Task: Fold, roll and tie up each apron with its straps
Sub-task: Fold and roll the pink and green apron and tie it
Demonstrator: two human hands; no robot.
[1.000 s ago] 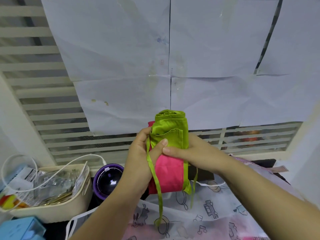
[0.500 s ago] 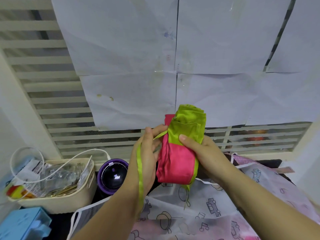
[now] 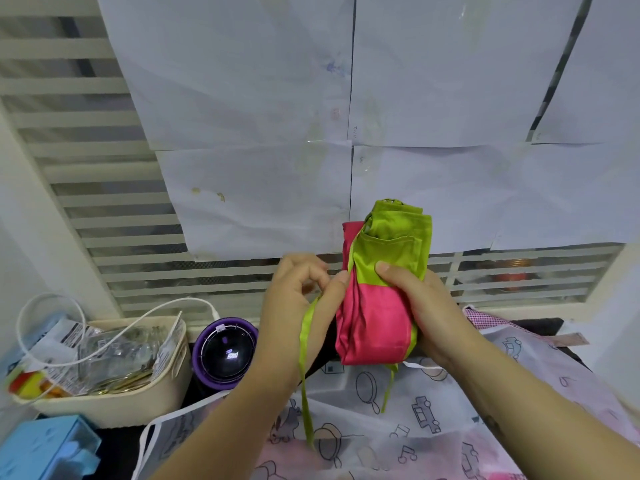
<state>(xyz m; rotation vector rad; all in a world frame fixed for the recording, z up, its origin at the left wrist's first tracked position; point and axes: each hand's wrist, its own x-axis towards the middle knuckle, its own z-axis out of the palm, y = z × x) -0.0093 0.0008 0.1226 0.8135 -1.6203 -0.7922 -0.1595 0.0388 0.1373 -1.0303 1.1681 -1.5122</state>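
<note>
Slack is my worry here. I see the rolled apron held upright in the air above the printed apron that lies spread below. The right hand is curled round the roll's middle, thumb pressed across the front. The left hand pinches the green strap between thumb and fingertips just beside the roll, its tail hanging loose. If that pinch slips, or the wrap goes on loose, I judge the roll springs open. The second strap dangling underneath could snag too.
</note>
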